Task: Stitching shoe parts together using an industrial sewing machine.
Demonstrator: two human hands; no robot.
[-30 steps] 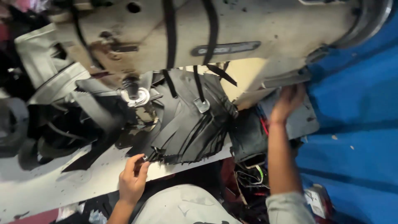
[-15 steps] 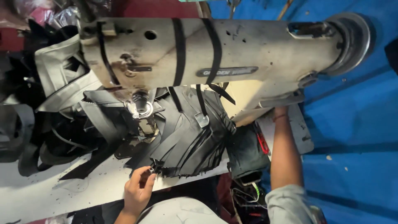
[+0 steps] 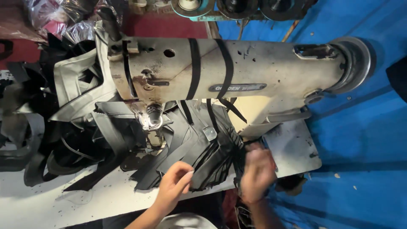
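A worn cream sewing machine lies across the view, its presser foot left of centre. Below its arm sits a heap of black straps and cut pieces on the white table. My left hand is at the heap's near edge, fingers curled and pinching a black piece. My right hand is blurred by motion at the heap's right edge, beside the machine's base plate. Whether it grips anything is unclear.
More black straps and a grey-white panel pile up at the left of the machine. The handwheel points right over a blue sheet. Plastic bags and round spools lie at the back.
My right hand has come down from the machine's base plate to the right edge of the black heap. My left hand shifted right along the near edge. The camera moved closer.
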